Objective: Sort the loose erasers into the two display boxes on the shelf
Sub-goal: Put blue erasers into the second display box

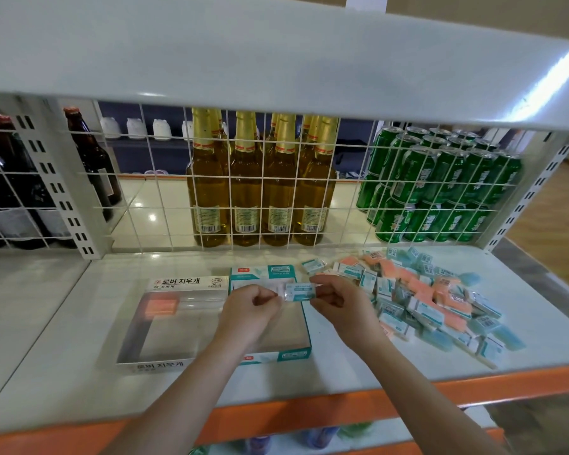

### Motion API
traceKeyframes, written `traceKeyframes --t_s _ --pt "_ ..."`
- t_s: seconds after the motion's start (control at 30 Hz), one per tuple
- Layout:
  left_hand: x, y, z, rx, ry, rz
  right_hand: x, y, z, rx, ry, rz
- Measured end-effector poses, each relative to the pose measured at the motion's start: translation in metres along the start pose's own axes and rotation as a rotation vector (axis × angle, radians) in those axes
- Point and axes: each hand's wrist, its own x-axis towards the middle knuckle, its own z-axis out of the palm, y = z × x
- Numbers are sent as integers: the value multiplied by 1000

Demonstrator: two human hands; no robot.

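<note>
Both hands hold one teal-and-white wrapped eraser (299, 291) above the teal display box (278, 353). My left hand (251, 310) pinches its left end and my right hand (337, 302) pinches its right end. To the left stands a white display box (158, 364) with Korean lettering, and one orange eraser (161, 307) lies in its back left corner. A heap of loose teal and orange erasers (424, 297) covers the shelf to the right.
The white shelf (63, 372) has an orange front edge (276, 413). Behind a wire grid (165, 198) stand gold bottles (260, 192), green cans (440, 188) and dark bottles (7, 192). An upper shelf board (276, 60) hangs low overhead.
</note>
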Motion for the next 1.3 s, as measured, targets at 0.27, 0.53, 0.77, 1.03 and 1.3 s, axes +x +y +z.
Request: traceKeyframes --t_s 0.27,0.53,0.77,1.03,1.3 --pt "2 0 -1 75 -15 53 0 0 -3 -59 -12 -24" --pt "9 -7 -3 117 9 111 2 -2 -3 -138 -19 -45" --pt "22 -17 -21 243 92 211 15 4 -1 -283 -53 4" --pt "32 -23 -26 836 -101 479 34 -2 15 -484 -109 -20" --pt "50 -33 -19 906 -153 510 49 2 27 -612 -132 -77"
